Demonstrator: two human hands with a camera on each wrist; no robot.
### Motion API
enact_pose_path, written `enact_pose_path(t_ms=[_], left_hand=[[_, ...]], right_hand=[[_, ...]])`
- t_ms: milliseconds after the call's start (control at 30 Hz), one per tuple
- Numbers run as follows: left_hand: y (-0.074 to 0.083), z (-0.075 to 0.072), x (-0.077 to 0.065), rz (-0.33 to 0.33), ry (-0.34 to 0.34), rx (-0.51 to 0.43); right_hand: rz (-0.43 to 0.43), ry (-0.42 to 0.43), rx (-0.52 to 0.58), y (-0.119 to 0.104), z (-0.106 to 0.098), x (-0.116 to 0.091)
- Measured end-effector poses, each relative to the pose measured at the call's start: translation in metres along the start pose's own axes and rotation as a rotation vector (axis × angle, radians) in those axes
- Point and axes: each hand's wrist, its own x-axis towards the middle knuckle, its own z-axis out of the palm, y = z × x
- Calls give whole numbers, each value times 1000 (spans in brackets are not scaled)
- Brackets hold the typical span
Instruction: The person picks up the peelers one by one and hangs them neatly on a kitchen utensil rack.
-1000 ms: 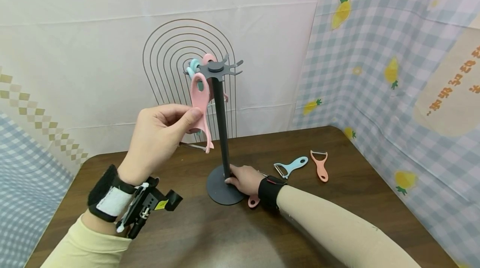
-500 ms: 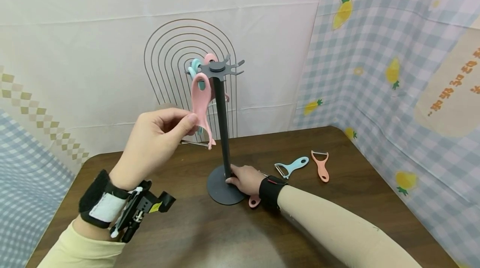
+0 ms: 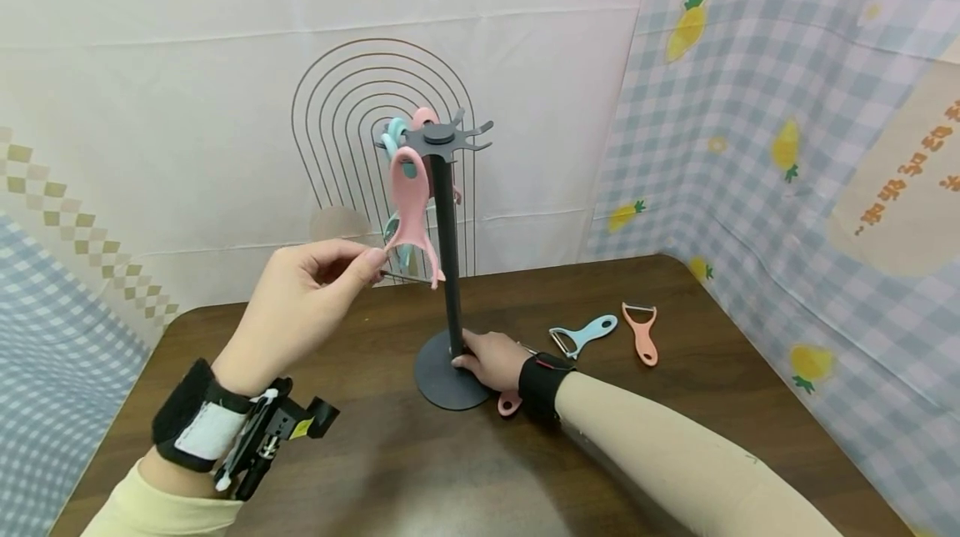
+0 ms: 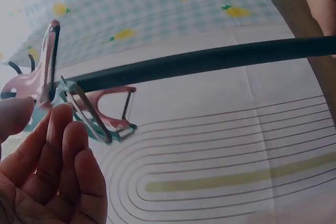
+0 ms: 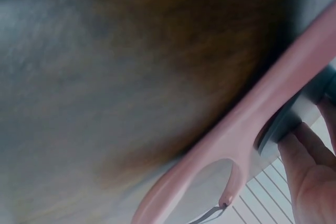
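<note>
Pink peeler: handle loop up, at near-left arm of grey stand; full seating can't tell.
Handling (est.): prob. light, stiff plastic, smooth, maybe slick; best held by handle or fork side, clear of blade.
L hand: narrow, pinching lower fork side, nr blade.
R hand: gripping stand low, by base.
Surface: also w/ blue peeler, orange peeler.
Writing: orange chars on curtain, not legible; no brand seen.
</note>
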Motion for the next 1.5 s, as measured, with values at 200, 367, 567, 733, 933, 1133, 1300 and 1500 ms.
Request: enact_pose_path(t_ms=[200, 367, 567, 733, 933, 1133, 1300, 1500], left_hand=[[-21, 5, -8, -54, 7, 4], [-46, 18, -14, -97, -31, -22], [-72, 43, -23, -147, -84, -48], [-88, 63, -30, -210, -107, -69], [-104, 88, -37, -268, -147, -89], [-108, 117, -43, -290, -201, -90], [-111, 141, -47, -297, -250, -78], [-118, 162, -54, -281, -289, -73]], right_hand=[[4, 26, 21, 8, 4, -1], [35, 32, 37, 13, 5, -3], [31, -1, 53, 17, -2, -8], [32, 7, 63, 19, -16, -17], [71, 22, 6, 23, -41, -32], [67, 9, -162, 36, -58, -50], [-72, 3, -315, 45, -60, -71], [-277, 9, -484, 47, -52, -87]])
